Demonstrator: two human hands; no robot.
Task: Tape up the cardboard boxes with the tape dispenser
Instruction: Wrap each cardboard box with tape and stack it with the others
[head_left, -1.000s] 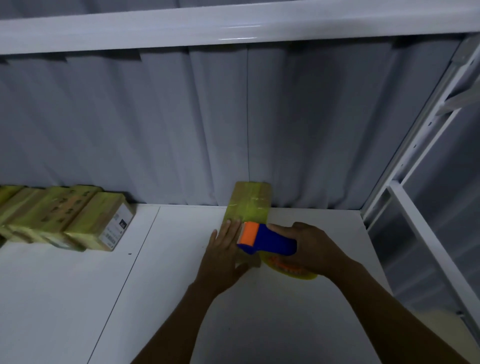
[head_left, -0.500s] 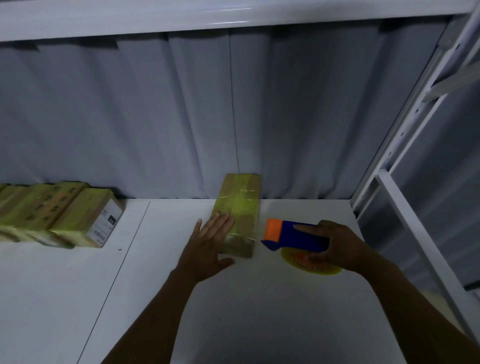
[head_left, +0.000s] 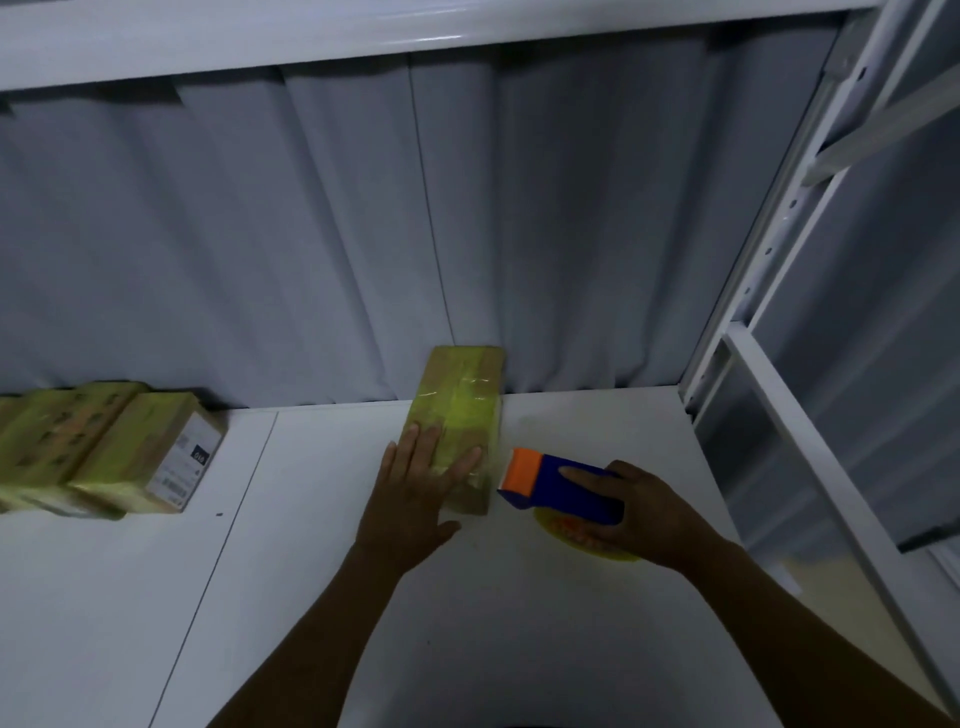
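Head: white table (head_left: 332, 639), grey curtain (head_left: 260, 234) behind; left grip (head_left: 415, 499) flat on box (head_left: 462, 395), right grip (head_left: 649, 519) clamped on dispenser (head_left: 545, 480).

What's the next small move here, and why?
Probably slide the flat left hand forward to press the tape down. Glossy tape already runs along the top of the cardboard box, the hand's fingers rest on its near end, and the right hand grips the tape dispenser off the box, to its right.
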